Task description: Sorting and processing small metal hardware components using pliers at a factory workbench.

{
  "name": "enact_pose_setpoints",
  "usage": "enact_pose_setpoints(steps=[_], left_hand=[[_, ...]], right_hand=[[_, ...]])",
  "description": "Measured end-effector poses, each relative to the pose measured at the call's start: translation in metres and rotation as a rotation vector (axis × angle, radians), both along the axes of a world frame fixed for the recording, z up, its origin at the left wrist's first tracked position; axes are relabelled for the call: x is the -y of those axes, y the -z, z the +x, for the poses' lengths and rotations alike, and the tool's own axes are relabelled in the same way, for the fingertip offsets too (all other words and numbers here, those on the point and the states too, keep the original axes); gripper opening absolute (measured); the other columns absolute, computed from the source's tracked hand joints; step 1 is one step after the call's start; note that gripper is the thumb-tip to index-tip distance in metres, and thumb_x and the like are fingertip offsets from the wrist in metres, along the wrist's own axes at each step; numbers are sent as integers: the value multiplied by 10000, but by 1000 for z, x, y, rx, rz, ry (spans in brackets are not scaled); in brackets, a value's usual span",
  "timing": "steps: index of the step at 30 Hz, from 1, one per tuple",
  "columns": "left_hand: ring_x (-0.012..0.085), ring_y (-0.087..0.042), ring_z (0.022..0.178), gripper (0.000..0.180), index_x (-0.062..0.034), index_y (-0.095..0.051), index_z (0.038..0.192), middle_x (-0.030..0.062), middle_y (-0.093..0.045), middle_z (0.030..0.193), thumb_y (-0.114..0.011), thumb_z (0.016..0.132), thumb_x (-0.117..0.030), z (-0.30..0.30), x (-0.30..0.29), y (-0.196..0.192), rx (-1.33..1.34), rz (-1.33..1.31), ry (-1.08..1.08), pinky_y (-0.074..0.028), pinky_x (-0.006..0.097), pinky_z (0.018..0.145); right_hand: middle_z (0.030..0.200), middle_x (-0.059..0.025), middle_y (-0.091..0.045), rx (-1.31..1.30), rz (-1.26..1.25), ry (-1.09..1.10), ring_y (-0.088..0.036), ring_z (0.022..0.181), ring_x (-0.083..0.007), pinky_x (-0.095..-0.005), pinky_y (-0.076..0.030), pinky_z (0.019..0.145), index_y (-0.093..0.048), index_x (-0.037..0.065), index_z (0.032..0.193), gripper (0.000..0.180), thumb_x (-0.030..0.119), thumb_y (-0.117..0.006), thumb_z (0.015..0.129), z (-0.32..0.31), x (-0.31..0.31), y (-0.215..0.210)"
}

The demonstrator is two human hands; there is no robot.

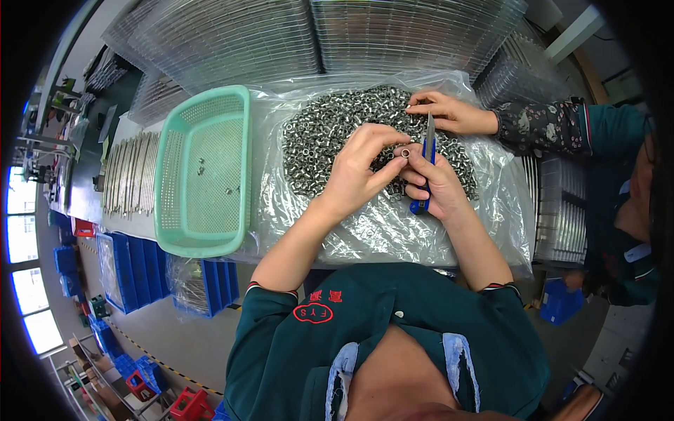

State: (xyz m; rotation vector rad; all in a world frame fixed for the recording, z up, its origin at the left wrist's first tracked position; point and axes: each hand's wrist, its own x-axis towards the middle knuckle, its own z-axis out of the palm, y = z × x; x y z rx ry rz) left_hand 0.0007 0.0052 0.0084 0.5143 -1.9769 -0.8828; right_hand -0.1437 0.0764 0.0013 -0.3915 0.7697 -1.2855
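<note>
hands meet over a clear plastic sheet (pixel 393 231): left hand (pixel 361 168) pinches a small metal ring (pixel 405 151), right hand (pixel 439 184) grips a blue-handled blade (pixel 426 165) beside it. beyond, a heap of metal rings (pixel 330 133), a green basket (pixel 203 172) left, another person's hand (pixel 446 112).

Pretty standard workshop setup here: long workbench (pixel 133 231) with stacks of clear plastic trays (pixel 232 35) piled along the far side. Grey floor (pixel 175 337) below with a yellow-black striped line (pixel 151 354), blue bins (pixel 133 274) lined up under the bench, some red crates (pixel 189 405) too. Bright windows (pixel 24 281) on the left let daylight in
</note>
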Motion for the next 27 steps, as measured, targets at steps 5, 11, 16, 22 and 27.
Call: enact_pose_setpoints(steps=[5, 11, 16, 22, 27], left_hand=[[236, -545, 897, 210, -34, -593, 920, 91, -566, 929, -638, 715, -47, 1, 3, 3, 24, 8, 37, -439, 324, 779], [243, -547, 882, 205, -34, -587, 908, 93, -563, 924, -635, 711, -63, 1, 4, 6, 1, 1, 40, -442, 328, 765], [239, -551, 870, 195, -28, -582, 891, 89, -568, 914, -639, 708, -55, 1, 4, 6, -21, 25, 45, -441, 327, 762], [219, -558, 886, 192, -15, -575, 879, 90, -579, 913, -654, 704, -9, 1, 4, 6, -10, -48, 25, -450, 313, 763], [237, -549, 866, 192, -35, -569, 862, 77, -578, 894, -662, 696, -62, -1, 3, 6, -30, -11, 15, -434, 331, 757]], right_hand=[[705, 39, -452, 3, 9, -7, -380, 532, 0, -131, -289, 368, -537, 24, 938, 188, 196, -554, 863, -2, 0, 2], [714, 37, -461, -11, 13, -9, -377, 529, 0, -131, -287, 368, -539, 18, 936, 187, 190, -552, 863, -1, 1, -1], [725, 33, -463, 39, 12, -38, -375, 528, 0, -129, -282, 370, -533, 29, 909, 171, 193, -550, 865, -2, 0, 1], [709, 37, -445, 21, 39, 7, -377, 529, 2, -126, -280, 371, -518, 55, 919, 151, 193, -549, 865, 1, 1, -2], [688, 44, -437, 27, 19, 2, -378, 530, 2, -127, -279, 369, -520, 59, 927, 152, 191, -556, 861, -2, 1, 1]])
